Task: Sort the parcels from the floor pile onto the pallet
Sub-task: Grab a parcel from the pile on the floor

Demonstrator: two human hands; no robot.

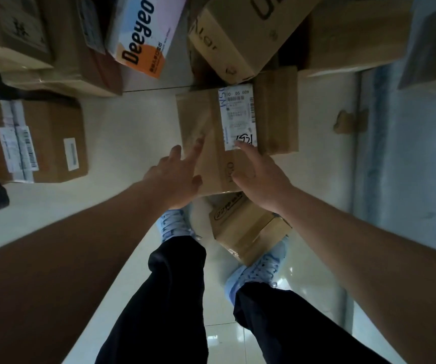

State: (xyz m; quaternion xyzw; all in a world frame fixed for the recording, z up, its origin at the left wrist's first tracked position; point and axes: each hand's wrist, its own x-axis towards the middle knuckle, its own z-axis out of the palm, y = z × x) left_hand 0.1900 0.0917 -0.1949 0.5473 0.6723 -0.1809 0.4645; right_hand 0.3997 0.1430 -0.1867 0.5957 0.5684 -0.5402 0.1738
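Currently the left hand (176,177) and right hand (257,177) are both spread, fingers extended, gripping nothing; whether the fingertips touch cardboard is unclear. Each hand covers part of the near edge of the labelled parcel (206,132), which lies on the floor (122,132) at 12 o'clock from both. A small box (243,227) at 6 o'clock is partly hidden by the right wrist. Cartons at the upper edge are cut off.
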